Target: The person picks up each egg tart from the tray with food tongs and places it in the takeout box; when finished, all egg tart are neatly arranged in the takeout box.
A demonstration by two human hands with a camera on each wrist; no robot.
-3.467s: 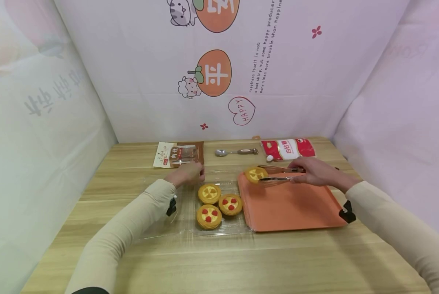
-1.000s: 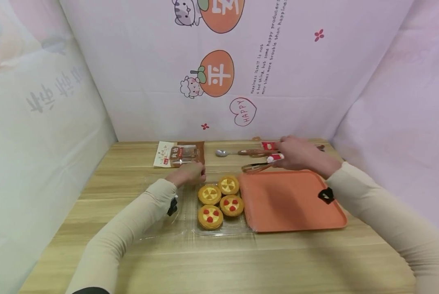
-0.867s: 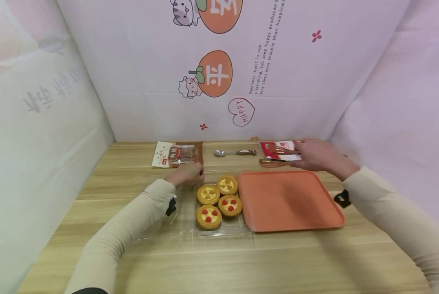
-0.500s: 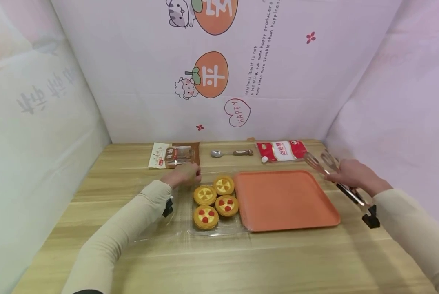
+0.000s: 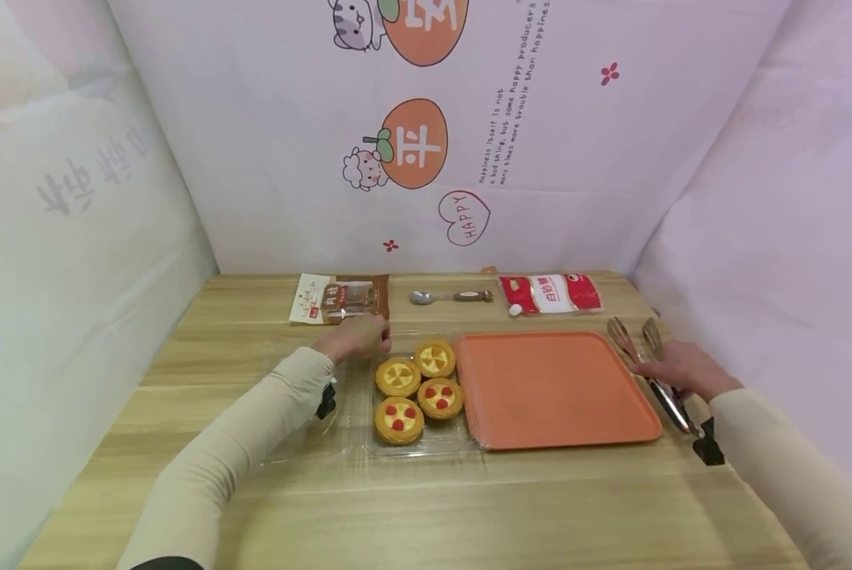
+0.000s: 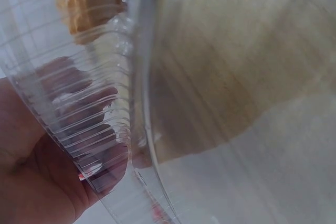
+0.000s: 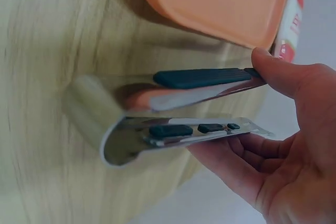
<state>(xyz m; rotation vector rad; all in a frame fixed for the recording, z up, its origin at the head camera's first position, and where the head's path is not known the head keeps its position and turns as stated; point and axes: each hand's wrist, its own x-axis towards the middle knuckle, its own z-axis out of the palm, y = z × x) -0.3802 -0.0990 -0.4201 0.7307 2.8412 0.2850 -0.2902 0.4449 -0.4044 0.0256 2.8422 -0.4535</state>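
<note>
Tongs (image 7: 202,80): while the right hand (image 5: 690,370) grips them, they slant just right of the tray (image 5: 554,388), tips away.
Clear container (image 5: 440,448): fingers of the left hand (image 5: 358,336) hold its far side.

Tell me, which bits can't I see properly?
Left hand, head view: the hand itself hides its fingertips.
Golden-brown shape, left wrist view: cut off by the top edge, blurred behind ridged plastic.
Tongs, right wrist view: right hand hides the tips.
Brown packet, head view: fine print too small.
</note>
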